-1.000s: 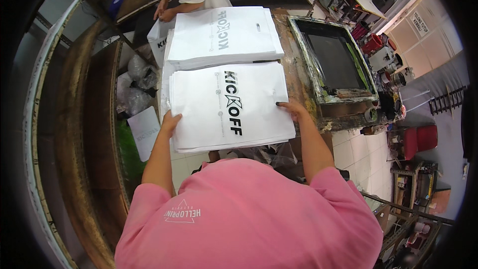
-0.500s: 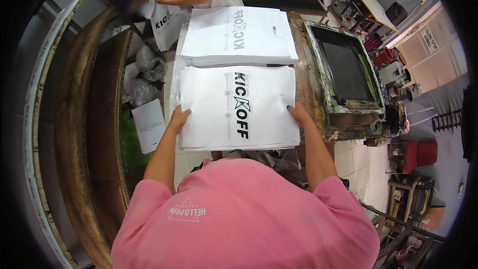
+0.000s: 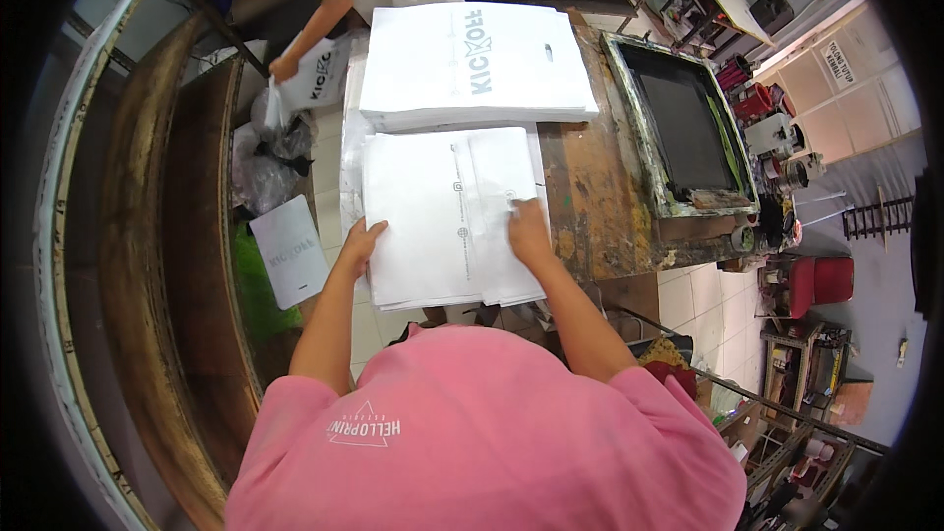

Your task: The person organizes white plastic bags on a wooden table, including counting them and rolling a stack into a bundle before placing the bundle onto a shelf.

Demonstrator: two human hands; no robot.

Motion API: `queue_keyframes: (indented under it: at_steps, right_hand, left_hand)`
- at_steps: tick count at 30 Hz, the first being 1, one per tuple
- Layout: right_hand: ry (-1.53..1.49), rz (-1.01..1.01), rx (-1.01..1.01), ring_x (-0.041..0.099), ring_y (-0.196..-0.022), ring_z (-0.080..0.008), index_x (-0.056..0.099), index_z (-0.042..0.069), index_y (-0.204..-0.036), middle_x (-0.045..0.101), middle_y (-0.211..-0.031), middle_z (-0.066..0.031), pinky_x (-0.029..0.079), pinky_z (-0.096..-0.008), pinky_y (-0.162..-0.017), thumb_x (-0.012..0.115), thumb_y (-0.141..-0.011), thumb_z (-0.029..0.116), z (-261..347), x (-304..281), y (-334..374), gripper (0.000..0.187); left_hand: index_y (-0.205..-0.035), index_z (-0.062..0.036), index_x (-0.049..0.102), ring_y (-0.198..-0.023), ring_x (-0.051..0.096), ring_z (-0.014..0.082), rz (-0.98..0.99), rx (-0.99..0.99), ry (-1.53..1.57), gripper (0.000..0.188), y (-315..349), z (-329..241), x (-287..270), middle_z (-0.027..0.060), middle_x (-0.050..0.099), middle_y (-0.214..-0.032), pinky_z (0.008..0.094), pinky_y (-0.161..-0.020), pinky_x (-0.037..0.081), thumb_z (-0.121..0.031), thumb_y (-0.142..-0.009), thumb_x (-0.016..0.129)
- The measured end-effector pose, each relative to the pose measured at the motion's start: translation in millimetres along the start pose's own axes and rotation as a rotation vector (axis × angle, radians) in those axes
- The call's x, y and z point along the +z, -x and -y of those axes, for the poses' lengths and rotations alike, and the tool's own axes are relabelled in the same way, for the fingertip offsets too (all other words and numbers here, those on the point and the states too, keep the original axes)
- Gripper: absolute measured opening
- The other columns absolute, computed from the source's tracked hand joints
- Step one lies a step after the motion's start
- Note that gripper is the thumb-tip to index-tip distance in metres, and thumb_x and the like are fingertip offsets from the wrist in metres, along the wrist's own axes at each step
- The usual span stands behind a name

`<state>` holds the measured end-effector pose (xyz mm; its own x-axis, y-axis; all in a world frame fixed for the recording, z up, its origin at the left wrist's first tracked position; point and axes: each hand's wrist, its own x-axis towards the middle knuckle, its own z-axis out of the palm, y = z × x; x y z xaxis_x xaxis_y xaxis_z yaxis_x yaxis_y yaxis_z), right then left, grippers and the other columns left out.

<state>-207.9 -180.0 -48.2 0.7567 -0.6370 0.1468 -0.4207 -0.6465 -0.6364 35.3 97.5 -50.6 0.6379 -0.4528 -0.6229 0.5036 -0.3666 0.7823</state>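
Note:
In front of me lies a near pile of white printed plastic bags (image 3: 413, 206). The right part of its top is folded over to the left, covering most of the large black print. My right hand (image 3: 529, 236) grips the folded part near its right edge, fingers bent. At the left edge my left hand (image 3: 362, 244) has its thumb over the bags; its other fingers are partly hidden. Just beyond, a taller stack of white bags (image 3: 403, 59) shows grey print and a handle slot.
Right of the bags, the stained wooden table (image 3: 590, 177) carries a framed printing screen (image 3: 678, 128). At the far left a co-worker's hand (image 3: 283, 69) holds another printed bag (image 3: 320, 74). A loose bag (image 3: 290, 251) and clear plastic wrap (image 3: 261, 172) lie left of the table.
The near pile's right part has been folded leftward over the print, and my right hand has moved left with it. The co-worker's arm and bag have come lower and nearer.

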Motion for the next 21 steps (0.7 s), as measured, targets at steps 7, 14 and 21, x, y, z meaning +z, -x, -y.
queue_keyframes:
  at_steps: [7,14,21]
  right_hand:
    - [-0.028,0.300,0.488,0.062,-0.120,-0.0440,0.051,-0.004,-0.134,0.062,-0.130,-0.0289,0.051,-0.0478,-0.100,0.079,-0.084,0.028,-13,-45,-7,0.066]
    - [0.049,0.170,0.413,0.062,-0.115,-0.0455,0.046,-0.002,-0.142,0.063,-0.127,-0.0280,0.051,-0.0494,-0.098,0.079,-0.081,0.024,31,-40,-8,0.074]
    - [0.276,0.154,0.316,0.052,-0.121,-0.0433,0.043,-0.001,-0.147,0.050,-0.132,-0.0236,0.049,-0.0557,-0.097,0.077,-0.086,0.048,112,21,0,0.086]
  left_hand:
    - [-0.135,0.0035,0.053,-0.101,0.069,0.0261,0.142,-0.059,0.003,0.047,3,-31,4,0.0164,0.068,-0.118,0.0408,-0.086,0.059,-0.017,-0.095,0.067]
    - [-0.143,0.0043,0.044,-0.116,0.062,0.0279,0.165,0.157,-0.209,0.052,-10,-29,7,0.0198,0.062,-0.131,0.0393,-0.100,0.051,-0.010,-0.095,0.058]
    - [-0.158,0.0007,0.023,-0.135,0.049,0.0271,0.311,0.107,-0.130,0.070,17,-42,24,0.0189,0.045,-0.152,0.0374,-0.114,0.040,-0.009,-0.097,0.055]
